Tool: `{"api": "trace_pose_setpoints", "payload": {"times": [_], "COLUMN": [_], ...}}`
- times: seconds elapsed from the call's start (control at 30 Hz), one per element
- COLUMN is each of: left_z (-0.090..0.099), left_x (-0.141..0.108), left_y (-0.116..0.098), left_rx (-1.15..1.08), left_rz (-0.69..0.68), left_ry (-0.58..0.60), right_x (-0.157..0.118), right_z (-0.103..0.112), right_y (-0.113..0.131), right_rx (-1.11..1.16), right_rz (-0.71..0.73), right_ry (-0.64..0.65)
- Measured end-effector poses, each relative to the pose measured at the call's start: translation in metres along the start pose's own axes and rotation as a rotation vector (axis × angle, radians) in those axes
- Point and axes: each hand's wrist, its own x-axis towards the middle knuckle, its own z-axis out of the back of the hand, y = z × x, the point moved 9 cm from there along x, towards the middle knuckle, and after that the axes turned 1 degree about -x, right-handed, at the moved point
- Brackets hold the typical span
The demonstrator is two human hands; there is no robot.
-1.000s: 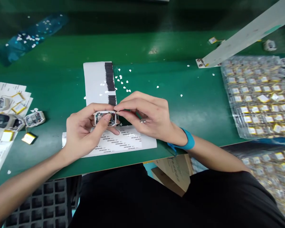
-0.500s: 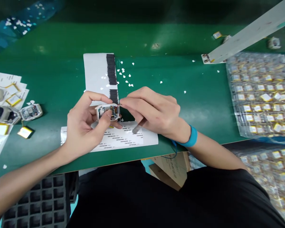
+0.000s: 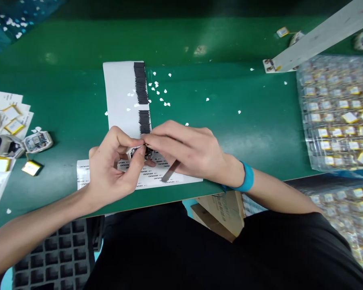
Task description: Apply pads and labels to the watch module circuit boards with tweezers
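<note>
A small white electronic device housing [image 3: 133,152] with an open circuit board is gripped between the thumb and fingers of my left hand [image 3: 116,167]. My right hand [image 3: 192,151] is closed in a pinch on what look like metal tweezers [image 3: 170,171]; their flat end sticks out below the palm. The right fingertips meet the left ones at the housing's upper edge, and the tool's tip there is mostly covered. Under both hands lies a printed white sheet [image 3: 139,180]. Just beyond them, a white sheet [image 3: 120,86] carries rows of black strips [image 3: 141,82].
Small white stickers [image 3: 156,84] are scattered on the green table [image 3: 224,137]. Opened devices [image 3: 38,141] and a battery [image 3: 31,168] lie at left. Clear trays of batteries [image 3: 339,121] stand at right beside a slanted metal post [image 3: 317,38]. A black compartment tray [image 3: 53,255] sits below the edge.
Both hands have drawn closer together, and the right fingertips have moved left onto the housing. The housing has shifted slightly down and is more covered by fingers. The view has shifted a little.
</note>
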Motion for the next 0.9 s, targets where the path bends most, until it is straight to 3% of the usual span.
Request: {"api": "trace_pose_setpoints", "payload": {"times": [0.13,0.23,0.33,0.4,0.47,0.53,0.6,0.67,0.77,0.83,0.9], "left_z": [0.000,-0.002,0.004,-0.003,-0.023,-0.041,-0.052,-0.060,-0.063,-0.063,-0.063], "left_x": [-0.003,-0.003,0.001,0.002,-0.005,-0.019,-0.031,-0.037,-0.038,-0.035,-0.032], "left_y": [-0.003,-0.003,-0.009,-0.020,-0.036,-0.048,-0.050,-0.045,-0.040,-0.037,-0.036], "left_rx": [0.082,0.158,0.239,0.224,0.178,0.178,0.260,0.340,0.358,0.330,0.306], "left_rz": [-0.111,-0.110,-0.098,-0.175,-0.357,-0.561,-0.683,-0.708,-0.671,-0.633,-0.616], "left_ry": [0.034,0.110,0.093,0.166,0.346,0.503,0.561,0.590,0.626,0.648,0.664], "right_x": [0.003,0.007,0.010,0.007,-0.004,-0.024,-0.052,-0.079,-0.103,-0.111,-0.115], "right_z": [-0.012,-0.010,0.008,0.020,0.035,0.058,0.071,0.057,0.033,0.024,0.023], "right_y": [-0.026,-0.033,-0.035,-0.038,-0.045,-0.054,-0.062,-0.068,-0.059,-0.053,-0.053], "right_rx": [0.466,0.544,0.578,0.643,0.691,0.655,0.613,0.631,0.679,0.691,0.701], "right_rz": [-0.242,-0.326,-0.371,-0.433,-0.492,-0.524,-0.579,-0.740,-0.833,-0.865,-0.900], "right_ry": [0.101,0.129,0.089,0.073,-0.010,-0.224,-0.390,-0.308,-0.114,-0.093,-0.170]}}
